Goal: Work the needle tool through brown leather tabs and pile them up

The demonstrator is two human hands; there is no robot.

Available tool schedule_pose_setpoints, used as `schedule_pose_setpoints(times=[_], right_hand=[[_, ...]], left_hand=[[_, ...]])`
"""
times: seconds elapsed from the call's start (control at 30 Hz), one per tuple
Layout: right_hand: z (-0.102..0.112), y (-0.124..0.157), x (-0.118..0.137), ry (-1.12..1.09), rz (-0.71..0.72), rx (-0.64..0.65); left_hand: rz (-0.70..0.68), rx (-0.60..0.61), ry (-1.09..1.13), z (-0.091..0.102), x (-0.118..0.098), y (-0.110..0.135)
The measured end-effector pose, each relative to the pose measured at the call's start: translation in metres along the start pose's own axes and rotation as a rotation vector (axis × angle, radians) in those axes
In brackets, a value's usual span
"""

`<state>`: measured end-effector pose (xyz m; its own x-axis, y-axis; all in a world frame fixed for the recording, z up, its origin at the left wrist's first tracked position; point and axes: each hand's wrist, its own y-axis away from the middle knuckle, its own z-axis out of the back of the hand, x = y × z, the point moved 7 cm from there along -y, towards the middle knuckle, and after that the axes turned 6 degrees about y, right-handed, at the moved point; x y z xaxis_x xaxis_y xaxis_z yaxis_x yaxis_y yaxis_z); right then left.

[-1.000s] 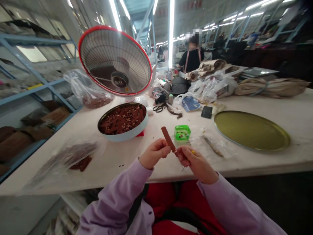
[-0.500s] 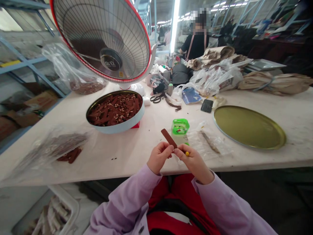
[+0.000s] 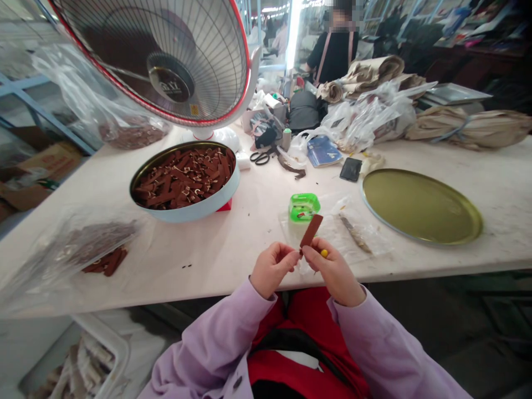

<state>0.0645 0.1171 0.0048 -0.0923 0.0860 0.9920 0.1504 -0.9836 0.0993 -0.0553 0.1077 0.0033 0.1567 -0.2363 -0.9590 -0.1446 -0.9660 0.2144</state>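
Note:
Just above the table's front edge, a flat brown strip (image 3: 311,230) stands tilted up and to the right between my hands. My right hand (image 3: 334,270) is closed on its lower part, and a small yellow ball-shaped end (image 3: 324,253) sticks out between those fingers; the rest of that object is hidden. My left hand (image 3: 273,265) pinches at the strip's bottom end, its fingertips meeting the right thumb. What small part lies in that pinch is too small to make out. Behind the strip sits a green plastic container (image 3: 305,206) with small items inside.
A round tin (image 3: 187,213) full of brown strips with metal hooks stands left, below a fan (image 3: 170,77). Its gold lid (image 3: 421,208) lies right. More strips sit under a plastic bag (image 3: 78,244). Scissors (image 3: 260,158), a blue booklet (image 3: 324,151) and bundles lie behind. A person (image 3: 333,52) is beyond.
The brown strip has swung from leaning left to leaning right, and its upper end now overlaps the green container's edge. My left fingertips have shifted to its bottom end. The view has tilted slightly.

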Motion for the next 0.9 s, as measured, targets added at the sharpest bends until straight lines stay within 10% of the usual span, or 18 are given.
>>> schedule_pose_setpoints(times=[0.9], right_hand=[[-0.017, 0.019, -0.016, -0.059, -0.085, -0.054]], left_hand=[[0.034, -0.18, 0.051, 0.004, 0.022, 0.013]])
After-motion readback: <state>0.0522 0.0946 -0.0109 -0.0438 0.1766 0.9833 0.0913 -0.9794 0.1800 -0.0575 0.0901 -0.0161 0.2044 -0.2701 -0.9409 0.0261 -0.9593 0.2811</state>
